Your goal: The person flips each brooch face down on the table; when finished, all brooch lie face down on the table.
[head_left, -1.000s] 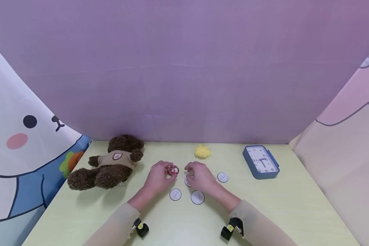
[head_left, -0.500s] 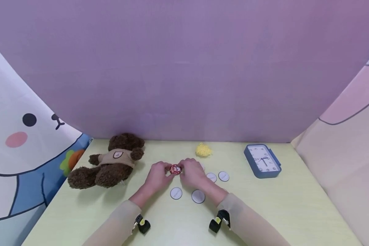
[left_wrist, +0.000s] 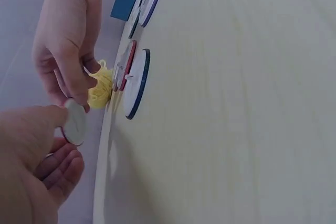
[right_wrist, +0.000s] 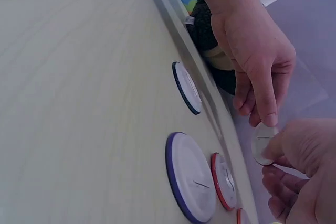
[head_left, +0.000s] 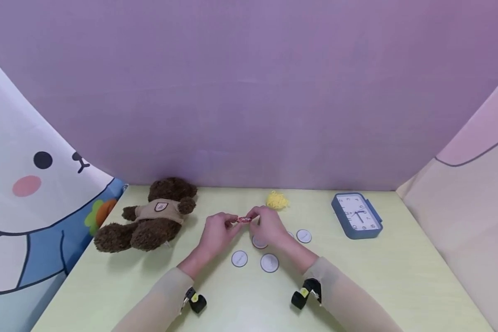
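Note:
A small round pin-back badge (head_left: 244, 219) with a red front is between my two hands, seen nearly edge-on in the head view. My left hand (head_left: 216, 233) pinches its left edge and my right hand (head_left: 269, 228) pinches the right edge. Both wrist views show the white back of the badge (left_wrist: 75, 123), held off the table. Beneath and in front of the hands, several other badges lie with white backs up, among them a badge (head_left: 239, 258) near the left wrist and a larger badge (head_left: 269, 263) beside the right forearm. The right hand partly covers others.
A brown teddy bear (head_left: 157, 210) in a beige shirt lies at the left of the table (head_left: 398, 276). Yellow yarn (head_left: 277, 200) sits behind the right hand. A blue clock (head_left: 358, 214) lies at the right. A purple cloth (head_left: 249, 92) hangs behind.
My right hand has come in from the right and taken the badge's other edge. The badge has tilted from showing its red front to nearly edge-on, and moved slightly away from me.

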A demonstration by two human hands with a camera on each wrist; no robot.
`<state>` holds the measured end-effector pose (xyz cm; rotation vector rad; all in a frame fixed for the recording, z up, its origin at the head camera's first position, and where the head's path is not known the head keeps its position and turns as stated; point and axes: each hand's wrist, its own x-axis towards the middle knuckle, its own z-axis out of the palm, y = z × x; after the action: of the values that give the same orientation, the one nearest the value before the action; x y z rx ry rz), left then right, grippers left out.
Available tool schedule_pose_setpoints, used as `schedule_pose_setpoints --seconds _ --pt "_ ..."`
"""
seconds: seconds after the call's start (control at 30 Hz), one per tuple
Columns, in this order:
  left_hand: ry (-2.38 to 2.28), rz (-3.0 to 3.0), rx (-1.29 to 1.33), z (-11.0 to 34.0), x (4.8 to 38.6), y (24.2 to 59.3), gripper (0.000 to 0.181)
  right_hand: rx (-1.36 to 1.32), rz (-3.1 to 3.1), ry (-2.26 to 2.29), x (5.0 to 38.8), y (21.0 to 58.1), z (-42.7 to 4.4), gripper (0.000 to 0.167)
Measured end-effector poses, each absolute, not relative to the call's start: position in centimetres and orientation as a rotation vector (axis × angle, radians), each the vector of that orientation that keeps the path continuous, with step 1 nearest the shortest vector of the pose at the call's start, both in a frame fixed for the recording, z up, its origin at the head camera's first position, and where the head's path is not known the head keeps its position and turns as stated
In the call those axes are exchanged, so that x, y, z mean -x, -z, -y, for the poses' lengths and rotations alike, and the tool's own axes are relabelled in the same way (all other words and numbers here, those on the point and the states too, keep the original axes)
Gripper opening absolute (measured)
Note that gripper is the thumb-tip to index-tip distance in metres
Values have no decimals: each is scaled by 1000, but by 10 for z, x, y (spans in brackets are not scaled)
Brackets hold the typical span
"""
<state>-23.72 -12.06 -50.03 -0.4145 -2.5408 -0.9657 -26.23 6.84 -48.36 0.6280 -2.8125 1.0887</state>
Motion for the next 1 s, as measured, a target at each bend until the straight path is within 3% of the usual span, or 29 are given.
schedule_pose_setpoints --seconds 0.5,1.0 --pt "1046 2416 429 115 238 489 16 -598 2711 -1151 259 471 -78 4" --pt "1097 2437 453 112 235 493 43 -619 2713 -1190 256 473 -79 10"
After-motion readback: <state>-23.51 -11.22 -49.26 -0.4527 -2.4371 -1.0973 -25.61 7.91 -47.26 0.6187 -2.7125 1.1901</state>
